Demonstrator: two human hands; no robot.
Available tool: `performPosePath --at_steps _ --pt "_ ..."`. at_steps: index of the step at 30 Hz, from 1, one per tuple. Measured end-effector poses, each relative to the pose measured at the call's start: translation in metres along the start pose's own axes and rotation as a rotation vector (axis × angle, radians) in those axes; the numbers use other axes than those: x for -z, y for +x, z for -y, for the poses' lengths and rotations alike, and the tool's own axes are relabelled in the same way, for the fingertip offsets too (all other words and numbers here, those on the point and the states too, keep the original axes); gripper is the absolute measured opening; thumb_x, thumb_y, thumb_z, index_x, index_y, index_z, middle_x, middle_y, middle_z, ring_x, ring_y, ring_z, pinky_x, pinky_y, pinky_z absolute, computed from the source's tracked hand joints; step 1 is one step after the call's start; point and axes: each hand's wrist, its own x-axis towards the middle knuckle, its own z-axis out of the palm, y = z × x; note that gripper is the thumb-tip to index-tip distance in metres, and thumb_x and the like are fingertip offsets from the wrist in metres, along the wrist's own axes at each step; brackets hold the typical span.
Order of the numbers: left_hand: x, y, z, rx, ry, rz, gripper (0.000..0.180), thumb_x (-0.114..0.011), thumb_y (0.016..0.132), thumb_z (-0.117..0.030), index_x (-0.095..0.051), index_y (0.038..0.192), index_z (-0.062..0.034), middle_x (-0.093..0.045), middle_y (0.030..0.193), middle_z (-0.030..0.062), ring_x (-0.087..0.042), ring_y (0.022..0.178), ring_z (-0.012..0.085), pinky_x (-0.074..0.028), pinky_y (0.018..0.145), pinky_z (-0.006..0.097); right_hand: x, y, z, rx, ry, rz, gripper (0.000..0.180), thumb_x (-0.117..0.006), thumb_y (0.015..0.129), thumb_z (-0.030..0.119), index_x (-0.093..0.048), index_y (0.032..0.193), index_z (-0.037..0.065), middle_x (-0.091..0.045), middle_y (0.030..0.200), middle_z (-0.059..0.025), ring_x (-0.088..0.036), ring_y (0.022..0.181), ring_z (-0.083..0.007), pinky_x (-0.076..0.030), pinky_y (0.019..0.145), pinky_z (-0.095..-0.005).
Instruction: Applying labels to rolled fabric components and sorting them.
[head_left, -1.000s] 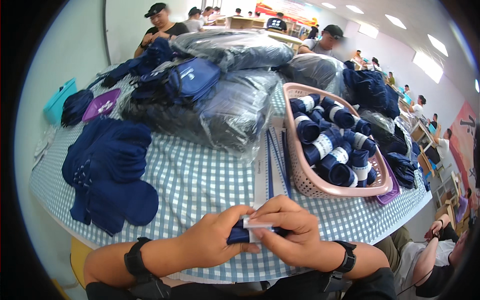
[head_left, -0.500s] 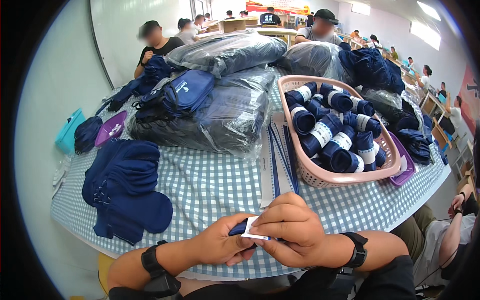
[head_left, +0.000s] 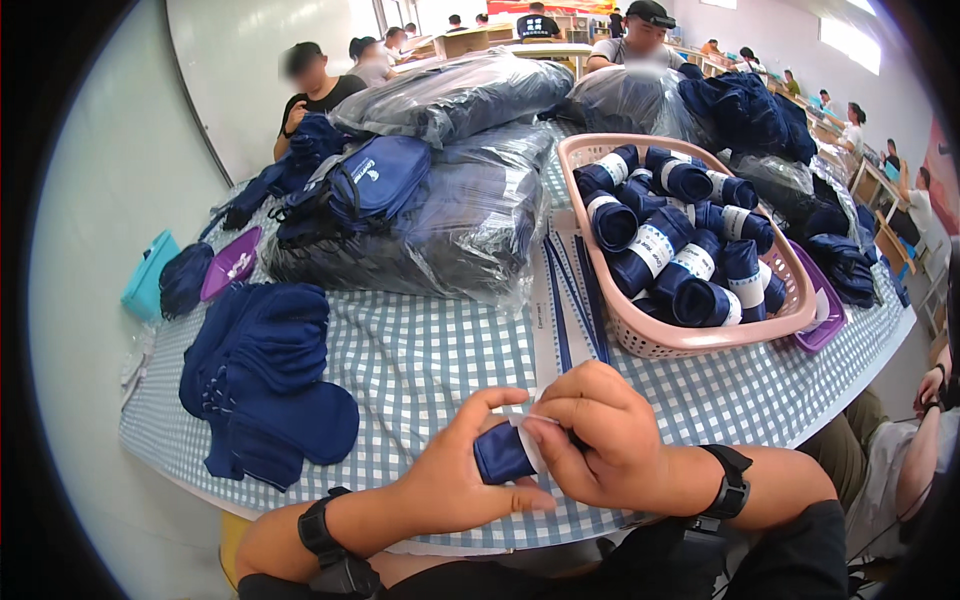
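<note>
On the wearer's side of the pink basket (head_left: 665, 341), just in front of its left-hand front corner, a navy roll (head_left: 503, 453) is resting between both hands above the checked tablecloth (head_left: 420, 390). Its long axis is running roughly side to side, crosswise before the basket; the exposed end is pointing left, away from the basket, and the opposite end is pointing toward the right hand (head_left: 605, 445). The left hand (head_left: 450, 468) is grasping the roll loosely, its digits spreading above and below it; the right hand is pinching the edge of a white paper band (head_left: 531, 446) at the roll's right portion. Right-hand fingers are concealing the roll's right end and part of the band, so whether the band is encircling the roll completely cannot be determined; the underside is lying out of sight. Behind the basket's right side, a purple tray (head_left: 830, 318) is showing only in part, and beyond it a person (head_left: 908, 465) is being cut off by the edge of the view. As to appearance, the roll is presenting a smooth, slightly glossy dark-blue surface with a flattish left end, and is resembling the banded rolls (head_left: 645, 250) inside the basket in colour and wrapping.
</note>
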Motion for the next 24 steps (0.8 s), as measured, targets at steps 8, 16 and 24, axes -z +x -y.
performPosePath --at_steps 8,16,24 --pt "-0.002 -0.005 -0.003 -0.139 0.448 -0.113 0.053 -0.080 0.092 -0.033 -0.051 0.119 0.0029 -0.069 0.085 0.0200 -0.074 0.074 0.0297 -0.054 0.064 0.037 -0.006 -0.001 0.005 -0.277 0.210 0.068 0.006 -0.074 0.089 0.002 -0.072 0.094 -0.001 -0.068 0.090 -0.0115 -0.063 0.075 -0.0200 -0.048 0.065 -0.0318" --pt "-0.001 0.001 0.007 -0.190 0.288 -0.064 0.052 -0.072 0.098 -0.036 -0.051 0.122 0.0048 -0.069 0.085 0.0230 -0.073 0.076 0.0378 -0.054 0.067 0.042 0.001 -0.004 0.014 -0.543 0.328 0.117 0.008 -0.068 0.096 0.004 -0.071 0.097 -0.004 -0.066 0.098 -0.0117 -0.063 0.091 -0.0181 -0.052 0.089 -0.0349" --pt "0.000 0.004 0.004 -0.095 0.133 0.083 0.058 -0.066 0.101 -0.043 -0.051 0.133 0.0037 -0.070 0.087 0.0166 -0.070 0.071 0.0272 -0.053 0.066 0.036 -0.001 -0.011 0.010 -0.400 0.339 -0.008 0.005 -0.071 0.094 0.002 -0.072 0.093 -0.003 -0.067 0.093 -0.0112 -0.062 0.082 -0.0208 -0.050 0.074 -0.0340"
